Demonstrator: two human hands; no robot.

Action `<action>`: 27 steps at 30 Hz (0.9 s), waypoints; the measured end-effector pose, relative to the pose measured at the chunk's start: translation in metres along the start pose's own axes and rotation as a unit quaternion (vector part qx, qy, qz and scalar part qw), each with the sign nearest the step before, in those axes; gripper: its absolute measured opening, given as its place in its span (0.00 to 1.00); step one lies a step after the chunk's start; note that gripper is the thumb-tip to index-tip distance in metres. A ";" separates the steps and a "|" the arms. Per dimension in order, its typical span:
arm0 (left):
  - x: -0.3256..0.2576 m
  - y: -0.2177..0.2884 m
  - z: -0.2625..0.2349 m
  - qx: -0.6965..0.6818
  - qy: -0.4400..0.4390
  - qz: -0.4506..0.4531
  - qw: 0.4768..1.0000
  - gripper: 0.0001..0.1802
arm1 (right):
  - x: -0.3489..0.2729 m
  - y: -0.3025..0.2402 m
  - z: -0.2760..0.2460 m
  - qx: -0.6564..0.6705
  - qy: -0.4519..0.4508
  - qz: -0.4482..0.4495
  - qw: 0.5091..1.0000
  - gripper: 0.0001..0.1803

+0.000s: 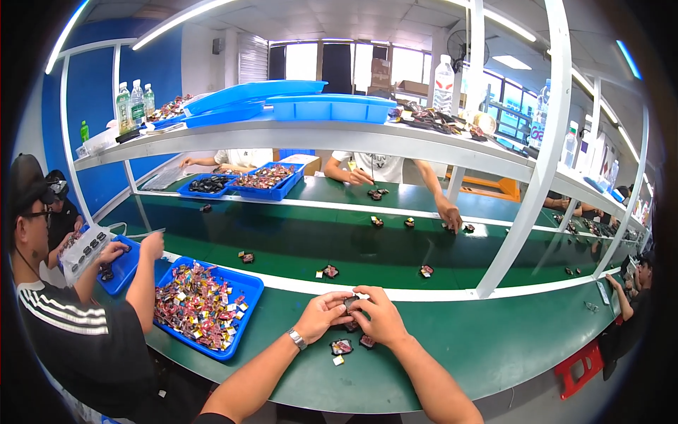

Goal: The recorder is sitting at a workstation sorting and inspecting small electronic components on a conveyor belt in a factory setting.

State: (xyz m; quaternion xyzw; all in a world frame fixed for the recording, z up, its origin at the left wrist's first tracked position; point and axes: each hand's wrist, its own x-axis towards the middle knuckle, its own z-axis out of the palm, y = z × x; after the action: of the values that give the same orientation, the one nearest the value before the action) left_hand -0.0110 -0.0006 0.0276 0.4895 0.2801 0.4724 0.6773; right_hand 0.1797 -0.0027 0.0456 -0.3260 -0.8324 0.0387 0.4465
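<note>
Green work surfaces run the length of this assembly line, with a conveyor belt [296,240] between our bench [494,339] and the people seated opposite, and white shelving overhead carrying blue trays and water bottles.

We have both hands together at the near edge of the bench. Our left hand [321,314], a watch on its wrist, and our right hand [381,318] are closed around one small dark part [351,302] pinched between the fingertips; how it sits in the grip is too small to tell. Two more small pieces [342,346] lie on the bench just below our hands, with a tiny yellowish tag [338,360] beside them.

To our left stands a blue tray [248,286] heaped with red, yellow and white bits, and a co-worker's arm [141,283] rests at its far corner.

As we judge it, good handling means holding the part low over the bench, fingertips steady on its edges, so a slip lands near the other pieces and not on the belt.
</note>
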 end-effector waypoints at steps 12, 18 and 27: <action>0.001 -0.002 -0.006 0.067 -0.021 0.004 0.998 0.11 | -0.006 0.012 -0.004 0.112 -0.065 0.094 0.987 0.06; 0.002 -0.006 -0.008 0.076 -0.018 0.001 0.997 0.07 | -0.006 0.010 -0.005 0.146 -0.098 0.117 0.977 0.06; 0.004 -0.011 0.003 0.040 -0.001 -0.009 0.999 0.15 | -0.012 0.003 -0.003 0.045 -0.064 0.123 0.989 0.07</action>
State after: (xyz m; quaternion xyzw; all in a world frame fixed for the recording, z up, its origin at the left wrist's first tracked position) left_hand -0.0031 0.0014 0.0187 0.5137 0.3024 0.4549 0.6616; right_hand 0.1880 -0.0083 0.0374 -0.4024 -0.8101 0.1516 0.3986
